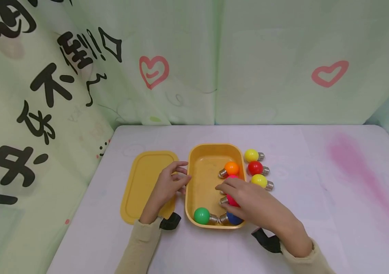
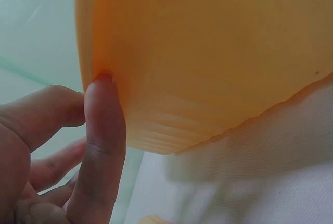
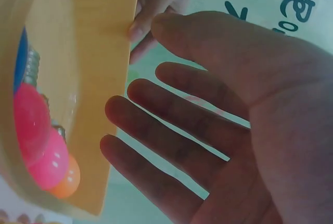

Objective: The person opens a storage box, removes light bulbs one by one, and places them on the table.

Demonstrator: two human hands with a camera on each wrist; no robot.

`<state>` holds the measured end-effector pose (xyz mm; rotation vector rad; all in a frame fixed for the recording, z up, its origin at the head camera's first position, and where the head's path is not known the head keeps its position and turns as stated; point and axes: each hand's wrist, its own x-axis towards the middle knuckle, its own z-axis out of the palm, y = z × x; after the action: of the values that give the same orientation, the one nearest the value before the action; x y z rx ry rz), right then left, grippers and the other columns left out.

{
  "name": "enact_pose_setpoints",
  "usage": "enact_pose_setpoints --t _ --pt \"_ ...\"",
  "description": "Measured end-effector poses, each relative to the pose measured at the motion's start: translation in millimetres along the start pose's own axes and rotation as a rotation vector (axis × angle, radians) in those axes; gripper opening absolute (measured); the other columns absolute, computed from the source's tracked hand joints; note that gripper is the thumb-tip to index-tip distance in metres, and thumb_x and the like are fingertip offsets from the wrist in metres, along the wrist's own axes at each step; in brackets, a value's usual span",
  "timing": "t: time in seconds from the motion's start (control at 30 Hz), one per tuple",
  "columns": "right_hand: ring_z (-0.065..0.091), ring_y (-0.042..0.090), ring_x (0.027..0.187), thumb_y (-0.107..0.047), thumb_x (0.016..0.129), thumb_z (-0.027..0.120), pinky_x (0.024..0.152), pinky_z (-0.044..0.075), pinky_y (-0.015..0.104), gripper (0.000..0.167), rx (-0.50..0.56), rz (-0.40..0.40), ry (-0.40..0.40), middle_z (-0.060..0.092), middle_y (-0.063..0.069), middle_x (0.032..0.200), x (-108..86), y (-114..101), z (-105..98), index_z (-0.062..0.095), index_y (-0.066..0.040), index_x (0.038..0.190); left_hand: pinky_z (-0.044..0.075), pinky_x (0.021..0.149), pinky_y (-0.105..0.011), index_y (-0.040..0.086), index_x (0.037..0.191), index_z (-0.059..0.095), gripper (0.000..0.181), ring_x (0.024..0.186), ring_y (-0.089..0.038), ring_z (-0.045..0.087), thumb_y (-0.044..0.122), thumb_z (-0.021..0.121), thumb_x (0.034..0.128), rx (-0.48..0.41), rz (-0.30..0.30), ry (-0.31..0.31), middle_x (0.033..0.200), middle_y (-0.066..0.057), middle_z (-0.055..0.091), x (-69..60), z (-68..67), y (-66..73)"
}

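Observation:
A yellow-orange tray (image 1: 199, 167) holds several toy bulbs: a green one (image 1: 202, 215) at the near left, a blue one (image 1: 234, 218) at the near right, pink ones (image 3: 32, 122) and an orange one (image 1: 231, 168) along the right side. The left hand (image 1: 168, 182) pinches the tray's left wall, thumb and finger on either side of the rim in the left wrist view (image 2: 99, 130). Over the tray's right part hovers the right hand (image 1: 249, 201), fingers spread with nothing between them in the right wrist view (image 3: 208, 114).
Right of the tray lie a yellow bulb (image 1: 251, 155), a red bulb (image 1: 255, 168) and another yellow bulb (image 1: 259, 180) in a column. A yellow lid (image 1: 137, 190) lies flat left of the tray, partly under the left arm. Printed curtains hang behind the table (image 1: 317, 190).

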<state>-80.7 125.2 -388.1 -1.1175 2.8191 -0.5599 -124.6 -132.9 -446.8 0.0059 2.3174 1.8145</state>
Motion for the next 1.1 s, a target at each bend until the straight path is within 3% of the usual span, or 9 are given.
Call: enact_pose_setpoints --t 0.2,0.47,0.8,1.1 --pt "0.064 0.014 0.097 -0.026 0.089 0.076 0.082 0.058 0.029 0.039 0.009 -0.064 -0.028 0.065 0.002 0.113 7.4 -6 9 0.067 -0.008 0.122 0.06 0.061 -0.031 0.008 0.135 0.055 0.047 0.072 -0.02 0.064 0.007 0.071 0.0911 0.009 0.004 -0.002 0.109 -0.014 0.059 0.3 -0.4 0.3" --pt "0.064 0.017 0.105 -0.032 0.09 0.074 0.088 0.058 0.032 0.042 0.026 -0.053 -0.145 0.066 0.001 0.117 17.7 -17 17 0.066 -0.012 0.126 0.06 0.061 -0.031 0.008 0.135 0.055 0.048 0.071 -0.018 0.064 0.008 0.071 0.0907 0.017 0.0 -0.003 0.109 -0.013 0.059 0.9 -0.4 1.5" --pt "0.064 0.015 0.099 -0.034 0.088 0.075 0.083 0.058 0.027 0.042 -0.023 -0.108 -0.135 0.067 0.002 0.112 22.6 -22 27 0.068 -0.011 0.123 0.06 0.062 -0.031 0.008 0.135 0.055 0.048 0.074 -0.018 0.065 0.008 0.072 0.09 0.029 -0.01 0.003 0.109 -0.013 0.059 0.5 0.2 1.0" --pt "0.064 0.014 0.096 -0.034 0.087 0.077 0.083 0.058 0.025 0.043 -0.038 -0.101 -0.167 0.067 0.001 0.109 27.5 -23 33 0.068 -0.011 0.122 0.061 0.062 -0.032 0.009 0.135 0.056 0.047 0.075 -0.018 0.066 0.007 0.072 0.0903 0.035 0.0 0.006 0.109 -0.013 0.059 1.0 0.4 -0.2"
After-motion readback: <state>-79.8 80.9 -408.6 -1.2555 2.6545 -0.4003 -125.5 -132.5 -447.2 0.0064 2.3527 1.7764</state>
